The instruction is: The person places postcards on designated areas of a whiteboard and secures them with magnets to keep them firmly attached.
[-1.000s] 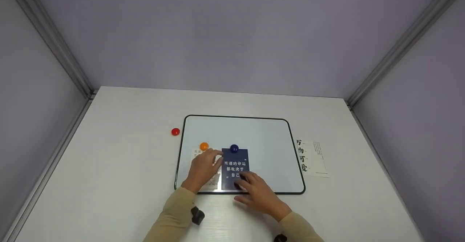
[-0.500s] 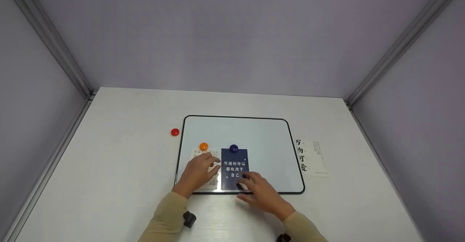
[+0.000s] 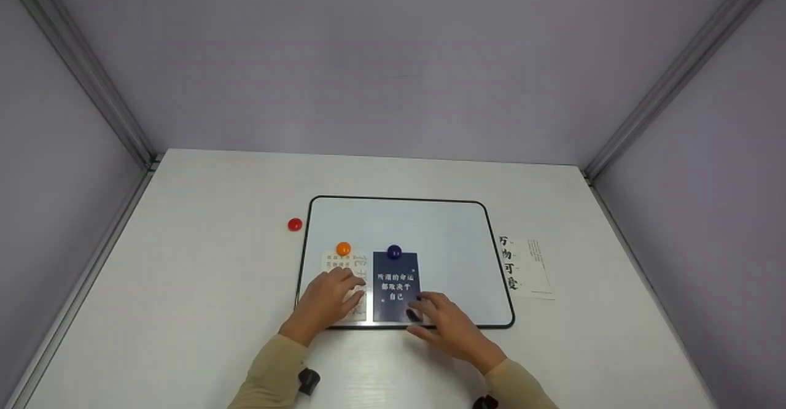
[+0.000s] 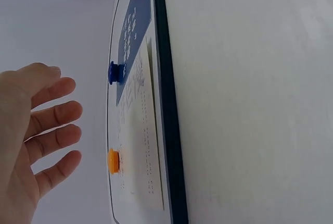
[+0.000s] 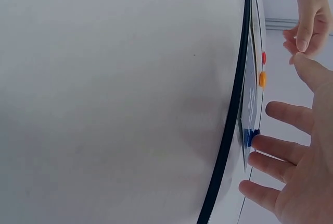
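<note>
On a black-edged whiteboard (image 3: pixel 442 237) two printed cards lie side by side. The cream card (image 3: pixel 359 263) has an orange magnet (image 3: pixel 343 249) at its top edge; a dark blue magnet (image 3: pixel 394 252) sits at the top of the navy card (image 3: pixel 393 268). My left hand (image 3: pixel 325 301) hovers over the cream card, hiding part of it, its fingers loosely bent and holding nothing, as the left wrist view shows. Over the navy card's lower right corner, my right hand (image 3: pixel 451 329) has its fingers spread; nothing is in its grasp in the right wrist view.
A red magnet (image 3: pixel 295 225) rests on the white table (image 3: pixel 215 261), left of the board. Another card (image 3: pixel 531 271), white with black characters, lies beside the board's right edge. Grey-purple walls (image 3: pixel 393 59) stand around the table at the back and sides.
My left hand has drawn back down and left from near the gap between the cards, exposing more of the cream card. The right hand has shifted slightly right. Cards and magnets stay put.
</note>
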A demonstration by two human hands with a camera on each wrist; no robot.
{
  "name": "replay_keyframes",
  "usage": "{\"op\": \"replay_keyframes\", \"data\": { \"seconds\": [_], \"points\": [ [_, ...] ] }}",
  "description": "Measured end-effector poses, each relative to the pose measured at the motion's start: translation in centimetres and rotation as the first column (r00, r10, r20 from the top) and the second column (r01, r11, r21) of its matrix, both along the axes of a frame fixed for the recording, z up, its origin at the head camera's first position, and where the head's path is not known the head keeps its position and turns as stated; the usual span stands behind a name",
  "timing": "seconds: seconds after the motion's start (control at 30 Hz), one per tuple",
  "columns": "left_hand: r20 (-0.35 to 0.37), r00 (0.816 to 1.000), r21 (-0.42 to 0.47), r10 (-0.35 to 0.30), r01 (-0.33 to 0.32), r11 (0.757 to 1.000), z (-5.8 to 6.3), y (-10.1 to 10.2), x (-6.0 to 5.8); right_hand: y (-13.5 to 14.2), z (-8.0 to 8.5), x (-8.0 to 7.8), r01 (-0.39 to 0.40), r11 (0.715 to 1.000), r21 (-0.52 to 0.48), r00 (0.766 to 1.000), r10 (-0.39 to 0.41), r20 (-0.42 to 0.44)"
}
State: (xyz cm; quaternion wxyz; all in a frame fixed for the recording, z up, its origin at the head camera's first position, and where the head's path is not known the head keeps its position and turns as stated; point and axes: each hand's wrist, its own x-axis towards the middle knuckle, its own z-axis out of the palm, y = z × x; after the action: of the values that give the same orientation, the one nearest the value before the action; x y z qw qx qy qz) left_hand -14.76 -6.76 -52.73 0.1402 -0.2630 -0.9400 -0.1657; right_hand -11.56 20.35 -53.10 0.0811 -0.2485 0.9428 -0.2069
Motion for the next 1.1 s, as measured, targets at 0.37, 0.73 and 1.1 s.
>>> {"op": "replay_keyframes", "data": {
  "seconds": [0.37,0.73,1.1],
  "points": [
    [-0.006,1.0,-0.069,-0.02,0.019,0.997,-1.0,-1.7,0.9,0.9,0.4,-0.1,0.057,0.998,-0.026,0.998,-0.056,0.034],
    [0.083,0.995,-0.058,-0.049,0.054,0.997,-1.5,-3.1,1.4,1.9,0.4,-0.3,0.123,0.991,-0.051,0.992,-0.121,0.043],
    [0.249,0.968,-0.07,-0.039,0.058,0.996,-1.6,-4.2,1.6,2.9,0.4,-0.5,0.217,0.972,-0.096,0.973,-0.207,0.099]
  ]
}}
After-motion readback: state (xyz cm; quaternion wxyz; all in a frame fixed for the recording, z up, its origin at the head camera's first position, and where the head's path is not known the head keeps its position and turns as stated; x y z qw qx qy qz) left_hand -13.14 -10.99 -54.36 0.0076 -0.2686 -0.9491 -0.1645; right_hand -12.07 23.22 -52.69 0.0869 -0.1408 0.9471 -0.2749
